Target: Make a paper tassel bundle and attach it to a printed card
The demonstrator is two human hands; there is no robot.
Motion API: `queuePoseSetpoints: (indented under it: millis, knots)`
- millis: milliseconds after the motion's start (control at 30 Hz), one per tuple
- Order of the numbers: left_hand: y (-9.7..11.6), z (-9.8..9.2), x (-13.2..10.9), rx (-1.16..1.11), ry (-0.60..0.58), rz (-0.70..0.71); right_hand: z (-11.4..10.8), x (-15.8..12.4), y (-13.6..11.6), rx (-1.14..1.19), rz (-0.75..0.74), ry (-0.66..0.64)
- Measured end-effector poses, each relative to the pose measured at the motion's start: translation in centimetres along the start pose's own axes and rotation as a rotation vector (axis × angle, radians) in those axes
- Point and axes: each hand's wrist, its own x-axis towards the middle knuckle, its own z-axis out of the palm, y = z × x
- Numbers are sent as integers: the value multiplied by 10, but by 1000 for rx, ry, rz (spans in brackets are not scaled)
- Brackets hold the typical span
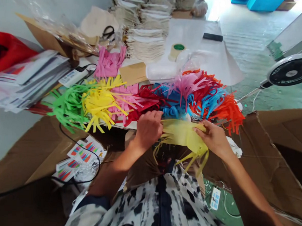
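A yellow fringed tassel sheet (181, 133) is stretched between my two hands over my lap, its strips hanging down and partly blurred. My left hand (149, 129) is closed on its left end. At the right end, my right hand (214, 136) pinches the sheet between thumb and fingers. Just beyond my hands lie bunches of fringe on the table: green (69, 105), yellow (101, 102), pink (125, 94), dark red (148, 102), blue (175, 100) and orange (230, 112).
Behind the fringes are stacked off-white bundles (146, 42), a tape roll (178, 50) and scissors (108, 33). A fan (290, 71) stands at the right. Open cardboard boxes (260, 159) flank me, and a black cable (80, 146) hangs at the left. Printed cards (87, 150) lie below.
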Motion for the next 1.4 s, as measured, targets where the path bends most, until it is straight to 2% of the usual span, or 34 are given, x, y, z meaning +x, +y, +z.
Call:
queuePoseSetpoints:
  millis: [67, 133, 167, 233, 300, 367, 433, 500, 600, 733, 833, 900, 967, 1100, 1267, 1400]
  knots:
    - [6, 9, -6, -36, 41, 273, 5, 6, 6, -224, -18, 14]
    - [15, 22, -14, -141, -40, 518, 9, 7, 7, -395, -17, 3]
    - [18, 31, -18, -171, -91, 590, 9, 5, 5, -457, -15, -2]
    - [23, 52, -24, -151, -162, 639, 8, -2, -1, -547, -46, 28]
    - [24, 72, -27, -105, -167, 622, 6, -13, -7, -616, -157, 106]
    - [22, 85, -28, -91, -122, 598, 5, -28, -12, -635, -331, 138]
    - [19, 88, -28, -116, -79, 602, 6, -43, -12, -600, -482, 61]
    - [18, 83, -29, -161, -69, 604, 8, -53, -8, -557, -529, -38]
    - [16, 66, -29, -210, -106, 528, 10, -55, 1, -491, -449, -90]
    - [12, 48, -22, -243, -154, 338, 4, -39, 6, -285, -329, -104]
    - [12, 43, -11, -233, -158, 167, 3, -27, 5, -202, -166, -42]
    - [14, 45, -5, -169, -158, 73, 4, -22, 4, -213, -41, 1]
    - [17, 48, 1, -84, -160, 15, 8, -19, 3, -263, 23, 35]
    - [23, 53, 10, 56, -166, -19, 12, -19, 1, -350, 9, 80]
    - [26, 54, 21, 130, -230, -47, 13, -14, 0, -318, 161, 74]
    - [24, 55, 22, 152, -216, -10, 12, -8, 0, -283, 179, 31]
